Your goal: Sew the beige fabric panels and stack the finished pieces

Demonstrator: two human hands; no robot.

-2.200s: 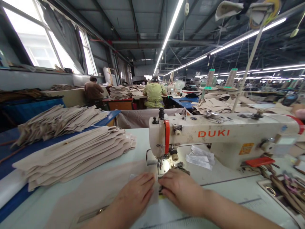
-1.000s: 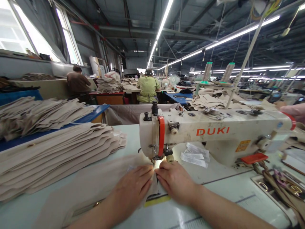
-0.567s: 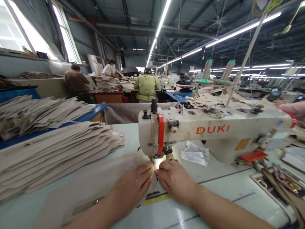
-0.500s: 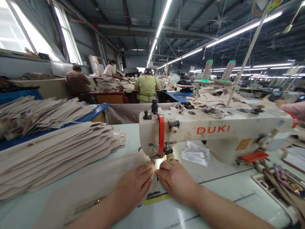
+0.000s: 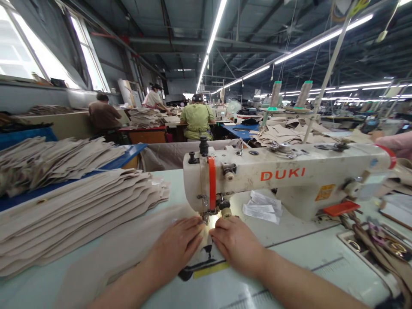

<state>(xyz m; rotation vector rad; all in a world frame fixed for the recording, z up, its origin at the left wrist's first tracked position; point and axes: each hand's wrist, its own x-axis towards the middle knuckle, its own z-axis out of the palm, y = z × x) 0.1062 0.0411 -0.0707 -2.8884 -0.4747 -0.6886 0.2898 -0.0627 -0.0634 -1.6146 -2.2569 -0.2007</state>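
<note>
hands [image 5: 175,246] [image 5: 236,244] 2; sewing machine [image 5: 283,174] 1; fabric stacks [image 5: 80,206] [image 5: 58,156] 2; thread cones [image 5: 275,93] [image 5: 303,92] 2; co-workers [image 5: 103,116] [image 5: 197,116] [image 5: 154,96] 3

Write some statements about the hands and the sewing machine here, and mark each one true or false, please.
1. The left hand, on the fabric, and the right hand lie flat at the needle of the machine. True.
2. The machine reads SINGER. False: it reads DUKI.
3. A stack of beige pieces lies left of the machine. True.
4. The right hand holds scissors. False: it holds nothing.
5. Nobody else is in view. False: a person in a green top sits farther back, back turned.
</note>
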